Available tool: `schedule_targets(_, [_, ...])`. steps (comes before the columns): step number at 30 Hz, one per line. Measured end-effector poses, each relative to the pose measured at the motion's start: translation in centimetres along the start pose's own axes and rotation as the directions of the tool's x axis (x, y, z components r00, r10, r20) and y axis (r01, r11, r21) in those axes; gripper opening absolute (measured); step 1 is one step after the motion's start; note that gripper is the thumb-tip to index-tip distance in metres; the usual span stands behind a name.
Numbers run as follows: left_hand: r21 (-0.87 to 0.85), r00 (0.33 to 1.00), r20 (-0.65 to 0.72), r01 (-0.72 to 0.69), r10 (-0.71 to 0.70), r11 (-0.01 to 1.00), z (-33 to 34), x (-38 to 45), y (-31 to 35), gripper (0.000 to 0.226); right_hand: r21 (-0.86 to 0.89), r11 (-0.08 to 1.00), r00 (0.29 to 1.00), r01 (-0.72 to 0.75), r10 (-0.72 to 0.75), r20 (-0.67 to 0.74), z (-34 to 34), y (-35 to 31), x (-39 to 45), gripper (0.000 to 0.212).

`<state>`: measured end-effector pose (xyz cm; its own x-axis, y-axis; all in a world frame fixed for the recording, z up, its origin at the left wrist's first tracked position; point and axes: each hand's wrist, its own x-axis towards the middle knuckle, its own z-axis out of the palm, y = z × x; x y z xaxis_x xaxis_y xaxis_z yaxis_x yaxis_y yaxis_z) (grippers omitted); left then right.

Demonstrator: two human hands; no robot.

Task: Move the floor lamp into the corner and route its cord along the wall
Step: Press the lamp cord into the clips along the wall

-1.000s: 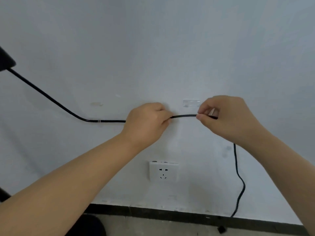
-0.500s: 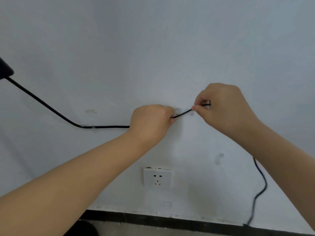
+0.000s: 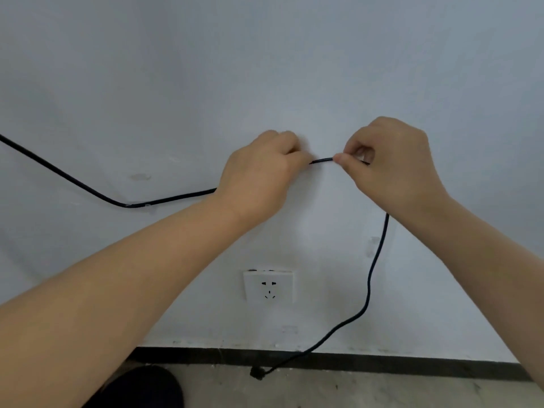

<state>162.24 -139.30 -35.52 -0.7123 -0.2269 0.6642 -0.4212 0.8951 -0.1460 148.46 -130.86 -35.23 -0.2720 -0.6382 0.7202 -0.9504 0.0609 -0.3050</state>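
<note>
A thin black cord (image 3: 88,187) runs along the white wall (image 3: 265,69) from the left edge, dips through a small clear clip (image 3: 138,205), and rises to my hands. My left hand (image 3: 262,175) pinches the cord against the wall. My right hand (image 3: 391,163) pinches it a short way to the right, with a short taut stretch between them. Below my right hand the cord hangs down loosely to a dark end (image 3: 257,373) lying on the floor. The lamp itself is out of view.
A white wall socket (image 3: 269,287) sits below my hands. Another clear clip (image 3: 373,245) is stuck on the wall to its upper right. A black skirting strip (image 3: 382,363) meets the grey floor (image 3: 353,390). A dark rounded object (image 3: 147,387) lies bottom left.
Both hands have lifted the cord higher up the wall, now level with each other. The view tilted; the lamp's dark part at left left the frame. The hanging cord swung.
</note>
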Motion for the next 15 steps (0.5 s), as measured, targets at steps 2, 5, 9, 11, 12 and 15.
schedule_targets(2, [0.008, 0.996, 0.022, -0.087, 0.087, 0.996, 0.0, 0.3, 0.3, 0.038, 0.072, 0.997, 0.999, -0.032, 0.034, -0.029, -0.1, 0.5, -0.7, 0.012])
schedule_targets(5, [0.006, 0.990, 0.055, -0.129, 0.128, 0.992, 0.4, 0.4, 1.0, 0.033, 0.222, 0.967, 0.991, -0.126, 0.132, -0.016, 0.1, 1.3, -1.7, 0.008])
schedule_targets(9, [0.021, 0.992, 0.024, -0.126, 0.126, 0.992, 1.0, 0.7, 1.4, 0.011, 0.482, 0.830, 0.956, -0.282, 0.287, 0.066, 0.3, 3.1, -3.4, 0.030])
schedule_targets(11, [0.082, 0.987, -0.033, -0.153, 0.156, 0.985, 1.6, 0.6, 1.4, 0.009, 0.591, 0.732, 0.936, -0.338, 0.328, 0.128, 0.1, 4.2, -4.5, 0.033])
schedule_targets(12, [0.133, 0.982, -0.064, -0.167, 0.177, 0.977, 1.8, 0.6, 1.5, 0.012, 0.629, 0.687, 0.926, -0.364, 0.342, 0.163, 0.1, 4.7, -5.1, 0.036])
schedule_targets(15, [0.223, 0.956, -0.120, -0.238, 0.269, 0.945, 2.9, 0.8, 2.1, 0.019, 0.671, 0.584, 0.884, -0.457, 0.384, 0.267, 0.5, 6.3, -7.3, 0.043])
